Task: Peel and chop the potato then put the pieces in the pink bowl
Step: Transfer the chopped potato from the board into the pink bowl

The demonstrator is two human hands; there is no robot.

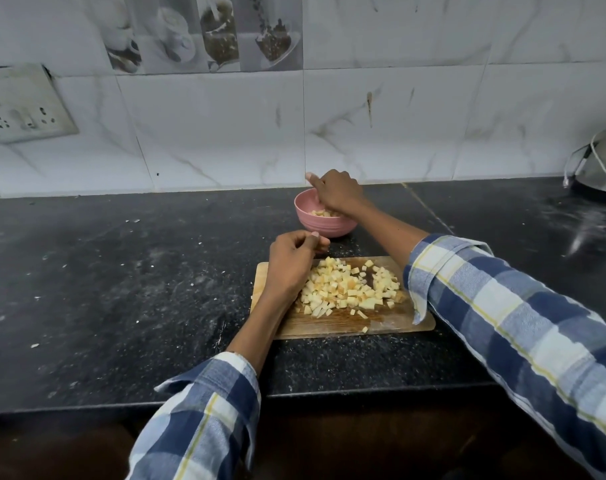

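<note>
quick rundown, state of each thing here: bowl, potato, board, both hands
pink bowl: upright on the counter beyond the board, a few potato pieces inside
potato pieces: peeled and diced, most heaped on the board
cutting board: flat on the counter, under the pile
right hand: over the bowl, fingers curled down into it; contents hidden
left hand: at the board's far left edge, fingers curled; contents hidden

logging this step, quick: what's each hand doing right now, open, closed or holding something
Left hand: fingers curled above the cutting board; whether it holds anything cannot be told.
Right hand: curled over the pink bowl; contents hidden.
</note>
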